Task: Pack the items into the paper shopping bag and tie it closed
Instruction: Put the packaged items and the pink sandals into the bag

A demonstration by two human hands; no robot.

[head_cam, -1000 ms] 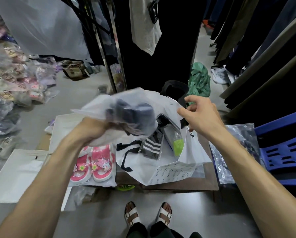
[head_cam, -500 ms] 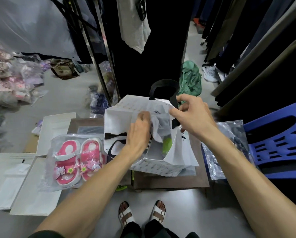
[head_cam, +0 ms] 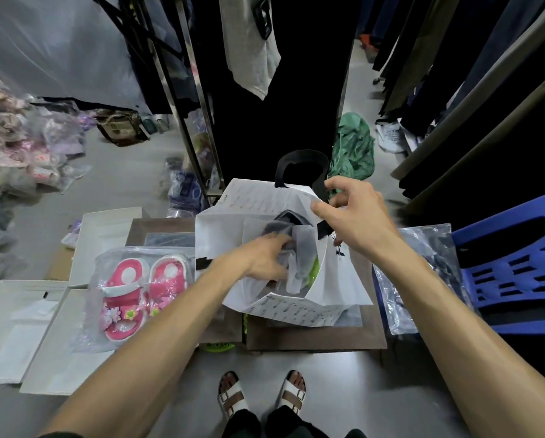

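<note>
A white paper shopping bag (head_cam: 337, 286) with black ribbon handles stands open on a low brown table (head_cam: 315, 338). My left hand (head_cam: 264, 257) reaches into the bag's mouth and grips a clear plastic packet of dark clothing (head_cam: 283, 229). My right hand (head_cam: 353, 213) pinches the bag's far rim beside the black handle (head_cam: 301, 159) and holds it open. Something lime green (head_cam: 313, 270) shows inside the bag. A clear packet with pink children's sandals (head_cam: 138, 286) lies to the left of the bag.
Flat white bags (head_cam: 15, 324) lie on the floor at left. A blue plastic crate (head_cam: 514, 263) and a clear packet (head_cam: 422, 273) sit at right. Clothing racks (head_cam: 195, 115) with dark garments stand behind. Piles of packets (head_cam: 18, 153) fill the far left. My sandalled feet (head_cam: 261, 396) are below.
My left hand carried the packet of dark clothing from above the table down into the bag. The pink sandals packet has come into full view. My right hand kept hold of the rim.
</note>
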